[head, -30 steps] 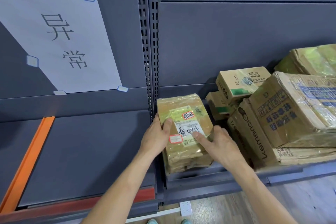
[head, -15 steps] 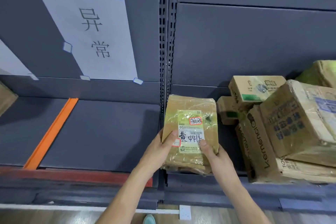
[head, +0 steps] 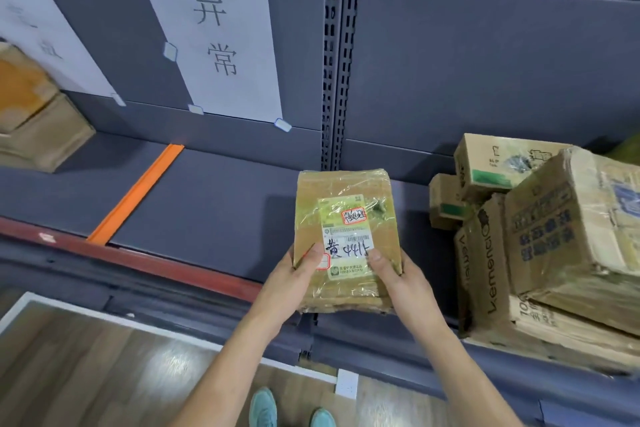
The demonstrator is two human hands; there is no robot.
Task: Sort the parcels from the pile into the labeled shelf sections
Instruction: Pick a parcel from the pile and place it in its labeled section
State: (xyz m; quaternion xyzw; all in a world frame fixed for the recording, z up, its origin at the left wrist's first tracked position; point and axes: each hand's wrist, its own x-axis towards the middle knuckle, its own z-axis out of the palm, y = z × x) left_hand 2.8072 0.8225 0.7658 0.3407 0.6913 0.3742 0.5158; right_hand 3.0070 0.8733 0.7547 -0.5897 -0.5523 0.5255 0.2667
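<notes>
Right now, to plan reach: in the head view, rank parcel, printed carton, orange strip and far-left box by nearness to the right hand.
1. parcel, held
2. printed carton, immediately right
3. orange strip, leftward on shelf
4. far-left box, shelf end

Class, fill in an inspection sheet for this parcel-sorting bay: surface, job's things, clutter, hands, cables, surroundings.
Surface: grey shelf deck, bare beside an orange divider strip.
Job's things: taped parcel held in front of the shelf; pile of cardboard boxes to its right; paper sign on the back panel; cardboard box far left.
Clutter: nothing seen.
Hands: left hand and right hand both grip the parcel, thumbs on its label.
Cables: nothing seen.
Surroundings: wood-look floor, teal shoes.
</notes>
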